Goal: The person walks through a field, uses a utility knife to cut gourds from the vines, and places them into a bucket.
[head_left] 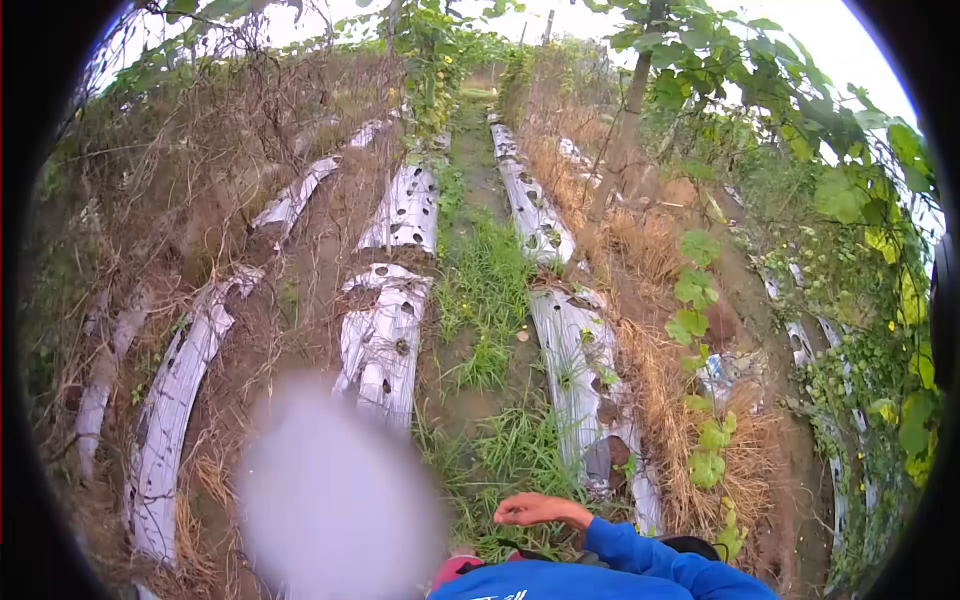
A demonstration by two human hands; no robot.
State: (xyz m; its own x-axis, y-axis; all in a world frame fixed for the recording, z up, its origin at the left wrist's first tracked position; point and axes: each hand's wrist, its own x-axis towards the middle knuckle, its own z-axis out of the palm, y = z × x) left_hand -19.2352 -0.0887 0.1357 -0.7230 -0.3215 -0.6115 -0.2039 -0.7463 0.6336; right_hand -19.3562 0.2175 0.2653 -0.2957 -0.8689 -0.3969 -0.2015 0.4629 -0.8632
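Observation:
My right hand reaches in from the lower right in a blue sleeve, in front of my body. Its fingers are loosely curled together, pointing left, and nothing shows in them. Below it in this view lies green grass along the path between two mulched rows. The nearest mulch strip on the right is silvery plastic with planting holes. My left hand is out of view. Beside my blue top, a small red-pink item shows at the bottom edge.
Another silvery mulch strip runs along the path's left side. Dry straw and dead vines cover the ground to either side. A trunk-like post stands at right, with leafy vines hanging overhead. A whitish blurred spot hides the lower left.

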